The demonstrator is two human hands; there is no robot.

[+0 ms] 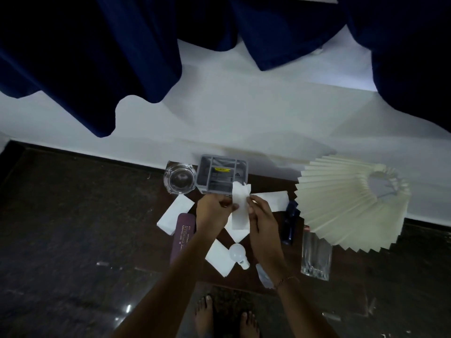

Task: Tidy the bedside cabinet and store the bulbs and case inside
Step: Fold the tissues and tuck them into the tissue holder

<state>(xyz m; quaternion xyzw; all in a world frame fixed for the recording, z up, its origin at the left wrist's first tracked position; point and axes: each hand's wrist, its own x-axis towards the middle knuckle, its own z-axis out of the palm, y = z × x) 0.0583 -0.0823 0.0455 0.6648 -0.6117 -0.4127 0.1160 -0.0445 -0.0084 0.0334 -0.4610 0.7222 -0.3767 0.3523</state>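
Note:
Both hands hold a white folded tissue (240, 208) above the dark bedside cabinet top (290, 254). My left hand (213, 211) pinches its left edge and my right hand (261, 215) pinches its right edge. A white bulb (238, 253) lies on a tissue near the front, between my forearms. A maroon glasses case (183, 237) lies lengthwise at the cabinet's left side, partly under my left forearm. Other white tissues (174, 214) lie scattered on the top.
A glass ashtray (179, 179) and a grey organiser tray (222, 175) stand at the back by the white wall. A pleated cream lampshade (353, 201) fills the right. A dark blue bottle (289, 224) and a clear packet (316, 256) lie beside it. Blue curtains hang above. Bare feet stand below.

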